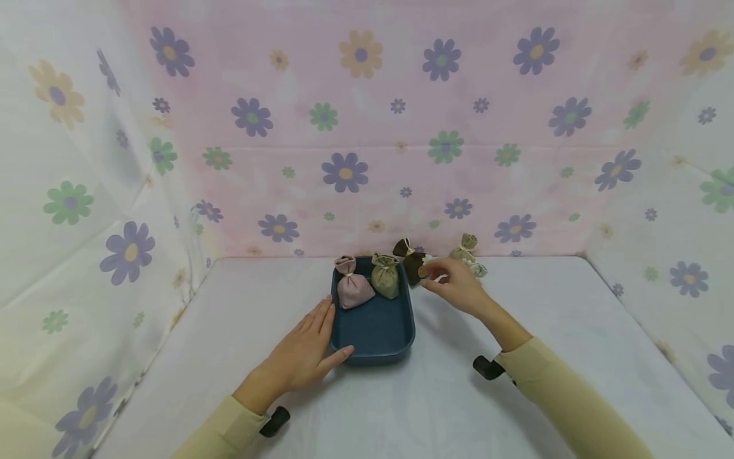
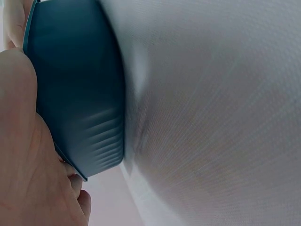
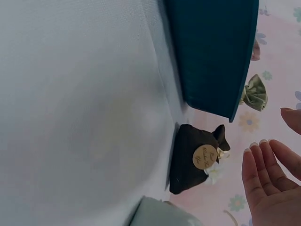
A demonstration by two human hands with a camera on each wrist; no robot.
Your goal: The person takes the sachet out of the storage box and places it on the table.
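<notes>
- Now, the left hand (image 1: 301,350) lies along the left side of the tray (image 1: 373,333), fingers straight, thumb at the near rim, its grip wide.
- Right hand (image 1: 457,288) close by the dark bag (image 3: 183,163), thumb parted from fingers, its grip part-wide.
- That dark bag's on the surface (image 1: 269,293), just right of the tray.
- Inside, far end: pink bag (image 1: 354,292) and green bag (image 1: 386,280).
- Second green bag (image 1: 466,247) beyond the right hand.

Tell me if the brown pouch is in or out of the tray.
Out: the right wrist view shows the brown pouch on the table, outside the tray.
</notes>
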